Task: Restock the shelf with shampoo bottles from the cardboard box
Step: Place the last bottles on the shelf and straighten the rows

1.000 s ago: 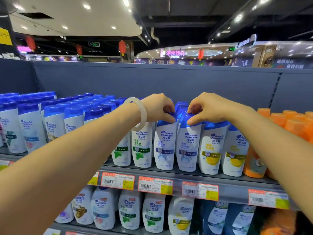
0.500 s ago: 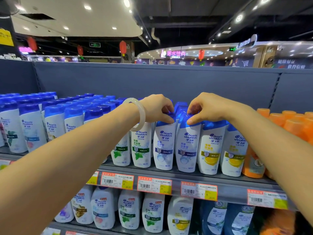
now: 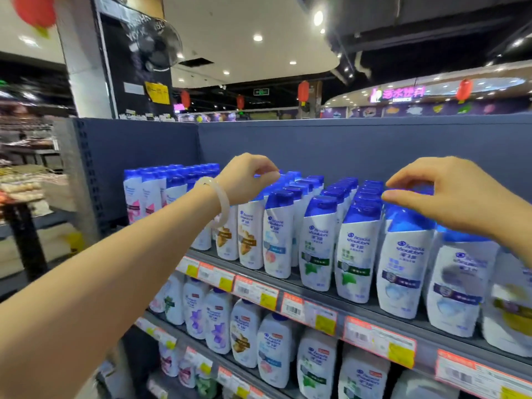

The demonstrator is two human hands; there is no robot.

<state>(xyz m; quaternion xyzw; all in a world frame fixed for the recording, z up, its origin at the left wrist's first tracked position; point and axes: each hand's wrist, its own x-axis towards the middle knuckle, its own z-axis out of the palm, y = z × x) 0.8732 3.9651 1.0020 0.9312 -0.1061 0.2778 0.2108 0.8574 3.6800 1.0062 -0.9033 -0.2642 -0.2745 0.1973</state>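
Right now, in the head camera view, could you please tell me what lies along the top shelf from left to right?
Pink-label bottles → bracelet → left hand → peach-label bottle → green-label bottles → right hand.

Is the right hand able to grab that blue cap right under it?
Probably yes. The right hand hovers just above the front bottle's blue cap, fingers spread over it, and nothing lies between them.
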